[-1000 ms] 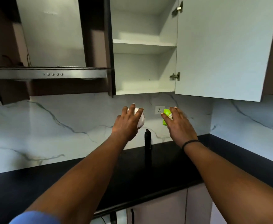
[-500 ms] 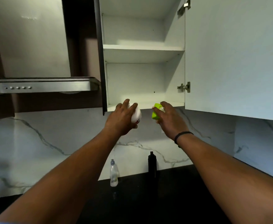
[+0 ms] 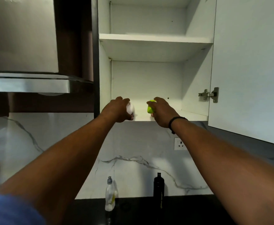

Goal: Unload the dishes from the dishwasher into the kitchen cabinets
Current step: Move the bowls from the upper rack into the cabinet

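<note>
My left hand (image 3: 116,110) grips a white cup (image 3: 131,109) with a small dark flower print, held at the front edge of the open white cabinet's bottom shelf (image 3: 191,116). My right hand (image 3: 163,111) grips a lime-green cup (image 3: 149,108) just to the right of it, at the same shelf edge. Both cups are mostly hidden by my fingers, so I cannot tell whether they touch the shelf. The two hands are a short gap apart.
The cabinet door (image 3: 250,62) stands open on the right with its hinge (image 3: 209,94). An upper shelf (image 3: 155,38) sits above. A steel range hood (image 3: 27,85) is on the left. Below, a clear squeeze bottle (image 3: 109,197) and a black bottle (image 3: 158,185) stand on the dark counter (image 3: 189,208) by a wall socket (image 3: 180,143).
Both hands have risen with their cups from in front of the backsplash up to the bottom shelf of the cabinet. My view has tilted upward and closer.
</note>
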